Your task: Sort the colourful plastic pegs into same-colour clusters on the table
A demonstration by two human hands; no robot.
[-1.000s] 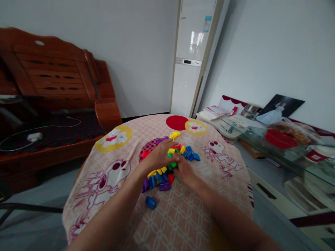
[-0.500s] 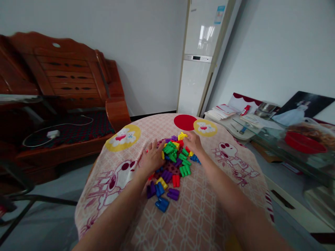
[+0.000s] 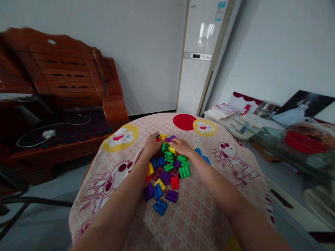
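Note:
A heap of plastic building blocks [image 3: 169, 157] in green, yellow, red, blue and purple lies on the round table. At the heap's far left edge is my left hand [image 3: 153, 144], thumb and fingers apart and curved around several blocks, including a yellow block [image 3: 163, 136]. My right hand [image 3: 181, 146] rests over the far right part, fingers stretched out across yellow and red pieces. Purple blocks [image 3: 170, 138] show just beyond its fingertips. Closer to me lie a red block [image 3: 174, 182], a purple block [image 3: 171, 196] and a blue block [image 3: 160, 207].
A pink patterned tablecloth [image 3: 193, 209] covers the table. Blue blocks [image 3: 202, 155] lie beside my right forearm. A wooden bench [image 3: 65, 76] stands at left, a white standing cabinet-like unit [image 3: 195, 80] behind, and a glass-topped stand [image 3: 274, 143] with papers and a red bowl at right.
My right hand has moved left from the heap's far right edge onto its middle. My left hand has shifted slightly farther away, baring blue and yellow blocks. Some blocks at the heap's top have shifted.

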